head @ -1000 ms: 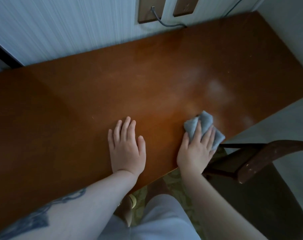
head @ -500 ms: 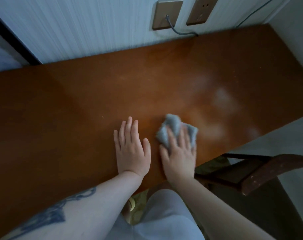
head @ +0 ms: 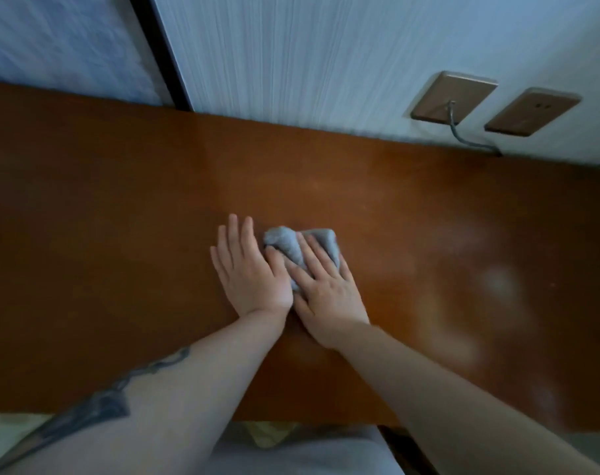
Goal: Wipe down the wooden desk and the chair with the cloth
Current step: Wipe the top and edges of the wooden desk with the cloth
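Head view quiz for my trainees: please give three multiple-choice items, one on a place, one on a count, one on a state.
1. Where is the cloth?
A. on the wooden desk
B. on the wall
C. on the floor

2. How many wall plates are above the desk?
A. one
B. two
C. four

3. How does the left hand lie?
A. clenched
B. lifted high
C. flat, fingers straight

Key: 1 A, the right hand presses it on the desktop; 2 B, socket plate with cable and second plate; 3 C, palm down beside the cloth.
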Demonstrator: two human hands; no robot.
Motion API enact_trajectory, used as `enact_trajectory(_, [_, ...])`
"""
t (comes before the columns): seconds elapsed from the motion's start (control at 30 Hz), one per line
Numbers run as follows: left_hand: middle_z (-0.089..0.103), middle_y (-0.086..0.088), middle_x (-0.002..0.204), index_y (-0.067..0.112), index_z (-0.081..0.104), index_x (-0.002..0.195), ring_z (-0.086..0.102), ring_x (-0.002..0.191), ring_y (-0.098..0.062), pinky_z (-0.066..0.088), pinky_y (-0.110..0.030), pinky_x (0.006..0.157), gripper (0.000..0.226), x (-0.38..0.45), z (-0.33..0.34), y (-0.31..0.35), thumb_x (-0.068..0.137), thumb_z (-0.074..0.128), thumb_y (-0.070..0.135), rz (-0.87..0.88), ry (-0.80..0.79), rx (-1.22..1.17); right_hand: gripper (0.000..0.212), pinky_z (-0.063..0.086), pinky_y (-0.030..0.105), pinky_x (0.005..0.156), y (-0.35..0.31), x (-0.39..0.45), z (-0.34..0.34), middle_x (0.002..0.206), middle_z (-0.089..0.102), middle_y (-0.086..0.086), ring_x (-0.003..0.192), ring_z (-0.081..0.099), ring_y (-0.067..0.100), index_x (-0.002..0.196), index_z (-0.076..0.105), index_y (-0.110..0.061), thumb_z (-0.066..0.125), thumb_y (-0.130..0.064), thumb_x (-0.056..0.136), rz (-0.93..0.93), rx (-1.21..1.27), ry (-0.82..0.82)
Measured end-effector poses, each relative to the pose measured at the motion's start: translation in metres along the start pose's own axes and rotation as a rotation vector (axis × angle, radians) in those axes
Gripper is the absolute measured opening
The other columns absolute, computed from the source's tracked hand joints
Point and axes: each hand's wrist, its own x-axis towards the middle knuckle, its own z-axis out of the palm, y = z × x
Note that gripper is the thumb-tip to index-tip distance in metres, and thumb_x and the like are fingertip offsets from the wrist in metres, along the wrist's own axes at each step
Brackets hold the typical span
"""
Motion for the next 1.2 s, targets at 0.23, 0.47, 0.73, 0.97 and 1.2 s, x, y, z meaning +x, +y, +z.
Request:
enact_trajectory(0.23, [0.014,-0.001,0.162,0.017,0.023,0.152,0.003,0.149,-0.021,-0.003,-0.039,0.121,0.055,0.009,0.008,0.004,0.099,0.036,0.028,-0.173,0.035,0.137,0.056,0.009,0.044,0.12,0.073,0.028,-0.021,0.163,0.008,-0.004,0.149,-0.002,0.011,0.153,0.018,-0.04,0.035,-0.045,0.099,0.274,0.016,0.168])
enact_trajectory(0.47, [0.019,-0.001,0.161,0.018,0.028,0.151,0.007,0.149,-0.021,0.001,-0.041,0.121,0.052,0.014,0.01,0.004,0.1,0.031,0.028,-0.164,0.01,0.246,0.056,-0.018,0.036,0.113,0.061,0.068,-0.036,0.158,-0.016,-0.01,0.142,-0.024,0.006,0.153,0.005,-0.041,0.027,-0.049,0.102,-0.526,-0.227,-0.214])
enact_trajectory(0.73, [0.021,-0.005,0.16,0.015,0.028,0.15,0.009,0.148,-0.024,0.006,-0.046,0.12,0.057,0.014,0.012,0.008,0.097,0.035,0.034,-0.175,-0.022,0.355,0.057,0.006,0.046,0.12,0.057,0.099,-0.027,0.164,0.003,-0.001,0.15,-0.002,0.016,0.153,0.011,-0.04,0.034,-0.046,0.101,0.077,-0.014,0.074])
enact_trajectory(0.97, [0.024,-0.007,0.158,0.013,0.03,0.149,0.013,0.147,-0.027,0.009,-0.049,0.119,0.056,0.014,0.014,0.01,0.097,0.033,0.033,-0.165,-0.033,0.409,0.057,0.007,0.044,0.12,0.085,0.18,-0.058,0.164,0.008,-0.001,0.15,0.001,0.015,0.153,0.013,-0.042,0.035,-0.048,0.101,-0.112,-0.05,-0.028])
enact_trajectory(1.2, [0.026,-0.009,0.157,0.01,0.033,0.147,0.016,0.146,-0.029,0.012,-0.051,0.118,0.056,0.013,0.015,0.009,0.095,0.031,0.032,-0.157,-0.026,0.43,0.059,-0.002,0.047,0.12,0.028,0.125,-0.033,0.164,-0.004,0.0,0.149,-0.008,0.017,0.154,0.002,-0.039,0.031,-0.045,0.102,-0.151,-0.051,-0.009])
